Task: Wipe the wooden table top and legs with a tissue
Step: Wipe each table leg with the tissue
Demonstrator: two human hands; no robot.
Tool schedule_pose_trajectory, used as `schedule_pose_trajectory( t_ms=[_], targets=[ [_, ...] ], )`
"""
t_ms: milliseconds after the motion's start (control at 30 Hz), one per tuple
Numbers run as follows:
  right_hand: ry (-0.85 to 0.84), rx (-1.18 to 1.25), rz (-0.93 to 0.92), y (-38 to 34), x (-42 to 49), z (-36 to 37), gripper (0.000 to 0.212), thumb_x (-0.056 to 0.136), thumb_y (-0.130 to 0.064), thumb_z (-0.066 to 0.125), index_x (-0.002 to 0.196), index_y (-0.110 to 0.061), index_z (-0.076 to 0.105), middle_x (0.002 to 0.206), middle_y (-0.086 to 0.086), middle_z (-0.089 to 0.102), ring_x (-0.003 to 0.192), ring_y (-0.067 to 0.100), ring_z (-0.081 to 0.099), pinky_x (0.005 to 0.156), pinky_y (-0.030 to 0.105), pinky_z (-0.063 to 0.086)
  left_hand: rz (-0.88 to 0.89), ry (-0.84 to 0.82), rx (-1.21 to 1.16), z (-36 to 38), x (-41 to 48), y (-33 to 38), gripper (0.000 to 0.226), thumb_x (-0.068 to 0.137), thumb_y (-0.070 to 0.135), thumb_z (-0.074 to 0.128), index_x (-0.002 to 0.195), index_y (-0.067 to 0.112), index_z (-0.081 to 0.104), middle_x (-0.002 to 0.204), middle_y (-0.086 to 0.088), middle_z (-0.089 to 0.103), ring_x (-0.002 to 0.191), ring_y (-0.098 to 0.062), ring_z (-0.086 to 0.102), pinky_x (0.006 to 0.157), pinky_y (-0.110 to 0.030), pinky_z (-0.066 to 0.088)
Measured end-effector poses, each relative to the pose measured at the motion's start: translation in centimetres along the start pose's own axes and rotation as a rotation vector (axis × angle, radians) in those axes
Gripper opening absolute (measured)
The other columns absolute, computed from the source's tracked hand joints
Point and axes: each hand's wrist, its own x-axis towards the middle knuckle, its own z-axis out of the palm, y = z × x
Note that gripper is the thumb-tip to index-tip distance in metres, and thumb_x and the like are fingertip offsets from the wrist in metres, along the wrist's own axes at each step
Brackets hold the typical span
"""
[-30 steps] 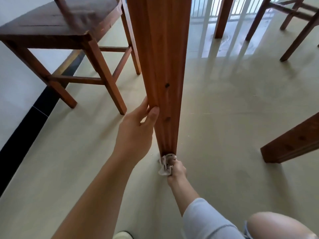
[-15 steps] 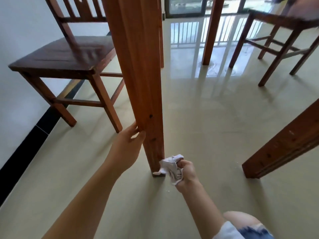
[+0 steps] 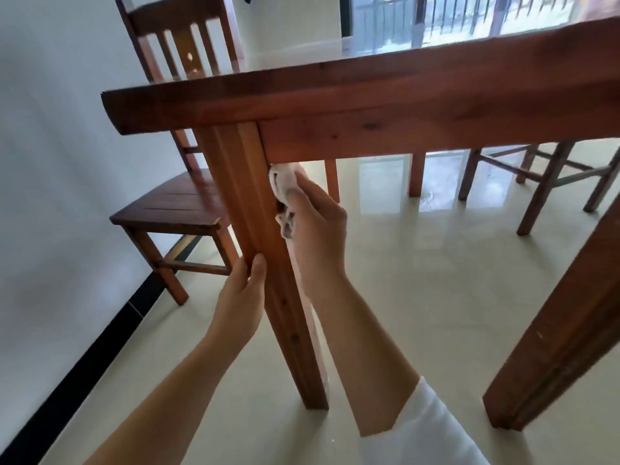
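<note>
Nearest the camera, the left hand (image 3: 240, 297) grips the table leg (image 3: 246, 209) about midway up. Its thumb lies along the front ridge and its fingers wrap behind the left face, apparently to steady the leg. Higher up, on the opposite side, the right hand (image 3: 317, 229) curls its fingers around a crumpled white tissue (image 3: 281, 186) and presses it against the leg's right-hand face, just below the apron rail (image 3: 419, 135). The leg's long axis runs from the floor (image 3: 419, 313) up to the table top (image 3: 369, 78), so any wiping stroke probably has to run along that line. The right hand is the nearer one to the top, which lies directly above the tissue. A second leg (image 3: 557, 347) slants at the right, and a wooden chair (image 3: 174, 203) stands beyond the table corner.
</note>
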Motion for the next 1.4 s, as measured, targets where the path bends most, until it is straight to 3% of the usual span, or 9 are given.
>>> schedule_pose_trajectory(
  t_ms=[133, 233, 400, 600, 767, 933, 1167, 1267, 1400],
  targets=[
    [0.006, -0.141, -0.006, 3.5, -0.9, 0.4, 0.029, 0.099, -0.037, 0.04, 0.116, -0.028, 0.062, 0.108, -0.007, 0.067, 0.09, 0.007, 0.066, 0.077, 0.013, 0.054, 0.031, 0.029, -0.008, 0.2, 0.0, -0.3, 0.043, 0.096, 0.04, 0.032, 0.129, 0.018, 0.048, 0.099, 0.014, 0.064, 0.084, -0.002, 0.061, 0.069, -0.012, 0.048],
    [-0.005, -0.086, 0.266, 9.1, -3.2, -2.2, 0.031, 0.101, -0.026, 0.036, 0.099, -0.03, 0.067, 0.1, -0.002, 0.068, 0.088, 0.014, 0.067, 0.078, 0.026, 0.058, 0.037, 0.042, 0.013, 0.5, -0.1, -0.3, 0.036, 0.097, 0.04, 0.032, 0.126, 0.023, 0.046, 0.096, 0.02, 0.06, 0.078, 0.003, 0.059, 0.052, -0.005, 0.047],
    [-0.002, -0.31, 0.59, 12.8, -3.8, -4.6, 0.03, 0.085, 0.001, 0.038, 0.097, -0.005, 0.065, 0.086, 0.009, 0.064, 0.075, 0.025, 0.06, 0.067, 0.034, 0.048, 0.077, 0.01, 0.05, 0.9, -0.6, -1.2, 0.034, 0.098, 0.035, 0.035, 0.13, 0.026, 0.038, 0.111, 0.023, 0.057, 0.082, 0.01, 0.061, 0.055, 0.002, 0.044],
    [-0.047, 0.283, 0.173, 11.3, -5.0, -2.4, 0.03, 0.1, -0.014, 0.044, 0.123, -0.012, 0.063, 0.126, 0.008, 0.061, 0.113, 0.022, 0.061, 0.094, 0.036, 0.052, 0.161, 0.051, 0.137, 1.4, 0.0, -4.6, 0.046, 0.094, 0.038, 0.042, 0.138, 0.023, 0.04, 0.128, 0.006, 0.059, 0.11, -0.005, 0.06, 0.075, -0.005, 0.048],
    [0.188, -0.007, 0.624, 22.5, -8.2, -6.6, 0.041, 0.091, -0.004, 0.045, 0.083, -0.031, 0.074, 0.088, 0.008, 0.071, 0.078, 0.01, 0.061, 0.071, 0.02, 0.047, 0.09, 0.055, 0.144, 1.4, -0.4, -6.2, 0.058, 0.083, 0.053, 0.044, 0.137, 0.032, 0.042, 0.128, 0.017, 0.057, 0.117, -0.01, 0.056, 0.101, -0.032, 0.041],
    [0.214, -0.175, 1.082, 32.7, -12.0, -10.4, 0.033, 0.088, -0.007, 0.047, 0.077, -0.024, 0.073, 0.079, 0.006, 0.063, 0.065, 0.024, 0.061, 0.058, 0.034, 0.051, 0.134, 0.077, 0.188, 1.8, -0.1, -7.6, 0.052, 0.086, 0.046, 0.049, 0.136, 0.036, 0.041, 0.124, 0.019, 0.059, 0.109, -0.005, 0.058, 0.093, -0.028, 0.044],
    [0.289, 0.059, 0.633, 28.5, -10.8, -8.0, 0.05, 0.084, 0.012, 0.042, 0.081, -0.026, 0.074, 0.069, -0.017, 0.067, 0.066, -0.005, 0.059, 0.063, 0.008, 0.044, 0.169, 0.078, 0.205, 3.6, 0.5, -10.0, 0.082, 0.075, 0.04, 0.068, 0.14, 0.04, 0.017, 0.135, 0.016, 0.045, 0.114, -0.007, 0.053, 0.078, -0.012, 0.046],
    [0.305, -0.029, 0.774, 32.6, -12.5, -9.5, 0.056, 0.084, 0.008, 0.043, 0.074, -0.037, 0.073, 0.068, -0.017, 0.066, 0.066, 0.002, 0.058, 0.064, 0.015, 0.043, 0.211, 0.136, 0.189, 4.5, 0.6, -10.8, 0.087, 0.073, 0.035, 0.074, 0.14, 0.032, 0.019, 0.129, 0.016, 0.048, 0.105, 0.002, 0.055, 0.075, 0.0, 0.045],
    [0.17, -0.276, 1.063, 37.6, -16.1, -13.0, 0.045, 0.082, 0.005, 0.041, 0.085, -0.024, 0.074, 0.073, -0.003, 0.058, 0.059, 0.015, 0.049, 0.05, 0.02, 0.037, 0.251, 0.14, 0.211, 4.6, 0.8, -11.5, 0.085, 0.074, 0.032, 0.074, 0.14, 0.029, 0.019, 0.109, 0.035, 0.047, 0.09, 0.022, 0.052, 0.073, 0.001, 0.044]
  ],
)
